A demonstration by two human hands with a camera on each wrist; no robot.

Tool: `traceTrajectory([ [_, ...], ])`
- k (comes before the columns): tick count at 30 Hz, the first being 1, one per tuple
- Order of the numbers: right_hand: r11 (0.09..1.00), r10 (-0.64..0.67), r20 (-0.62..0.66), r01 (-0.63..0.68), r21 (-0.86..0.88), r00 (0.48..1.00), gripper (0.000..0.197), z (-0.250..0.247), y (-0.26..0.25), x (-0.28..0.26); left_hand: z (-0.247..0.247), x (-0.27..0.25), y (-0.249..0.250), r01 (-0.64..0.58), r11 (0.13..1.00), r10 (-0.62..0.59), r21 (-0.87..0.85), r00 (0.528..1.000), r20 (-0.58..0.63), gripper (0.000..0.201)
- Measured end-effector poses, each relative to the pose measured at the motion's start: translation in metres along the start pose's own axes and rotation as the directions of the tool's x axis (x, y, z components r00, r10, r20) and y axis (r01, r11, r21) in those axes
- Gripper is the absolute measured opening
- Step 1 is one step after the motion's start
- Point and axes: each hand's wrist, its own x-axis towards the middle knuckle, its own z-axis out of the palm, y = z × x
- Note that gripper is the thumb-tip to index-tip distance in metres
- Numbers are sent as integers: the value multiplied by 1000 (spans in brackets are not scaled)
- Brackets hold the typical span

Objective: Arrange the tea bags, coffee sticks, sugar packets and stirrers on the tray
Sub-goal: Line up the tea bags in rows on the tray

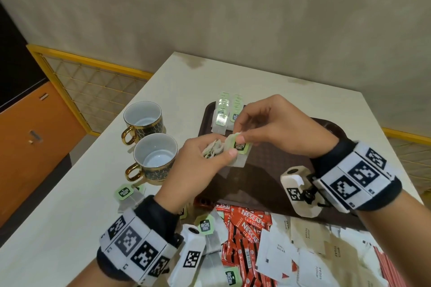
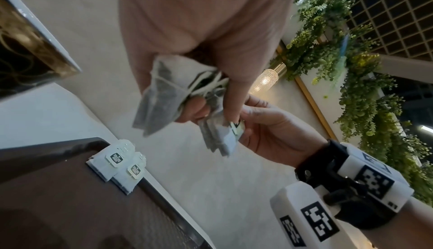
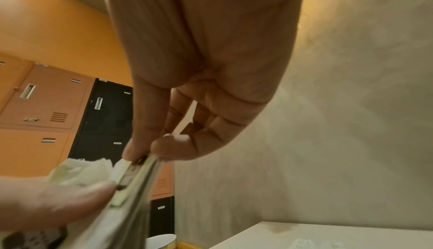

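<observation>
Above the brown tray (image 1: 268, 156), my left hand (image 1: 210, 154) grips a crumpled bunch of tea bags (image 1: 213, 148) (image 2: 161, 93). My right hand (image 1: 242, 137) pinches one tea bag with a green tag (image 1: 240, 147) (image 2: 222, 140) (image 3: 131, 180) right beside that bunch; my left thumb touches it too. Two overlapping rows of tea bags (image 1: 227, 112) (image 2: 119, 166) lie at the tray's far left corner. Loose tea bags (image 1: 207, 230), red coffee sticks (image 1: 247, 230) and white sugar packets (image 1: 303, 247) are heaped on the table in front of the tray. No stirrers can be made out.
Two white cups with gold handles (image 1: 142, 121) (image 1: 154, 158) stand on the white table (image 1: 70, 216) left of the tray. A wall runs behind the table, with orange lockers (image 1: 30, 142) and a yellow-framed grille (image 1: 93, 91) at the left.
</observation>
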Motion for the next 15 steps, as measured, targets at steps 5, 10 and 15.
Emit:
traceTrajectory([
  [5,1000,-19,-14,19,-18,1000,8,0,8,3,-2,2,-2,16,999,-16,-49,1000,4,13],
  [10,998,-7,-94,1,-69,996,7,-10,9,4,-7,6,-8,55,989,-62,-137,997,-46,13],
  [15,991,51,148,-32,-128,988,13,-16,-3,1,-9,11,-12,61,987,-79,-152,990,-116,8],
])
